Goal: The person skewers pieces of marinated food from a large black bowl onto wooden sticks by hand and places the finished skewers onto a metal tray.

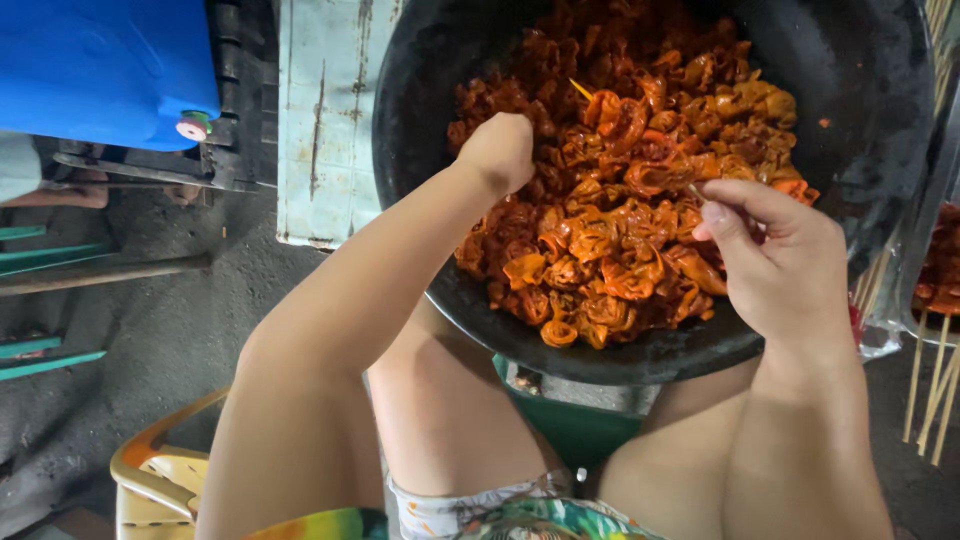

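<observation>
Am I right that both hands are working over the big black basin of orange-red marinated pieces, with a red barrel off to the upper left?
Not quite: the barrel at the upper left is blue, not red, as the head view shows. The rest holds: the left hand and the right hand are both over the big black basin of orange-red marinated pieces.

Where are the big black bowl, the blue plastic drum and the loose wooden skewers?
big black bowl [860, 90], head view, bare inner wall.
blue plastic drum [100, 60], head view, side.
loose wooden skewers [935, 395], head view, mid-shafts.
</observation>
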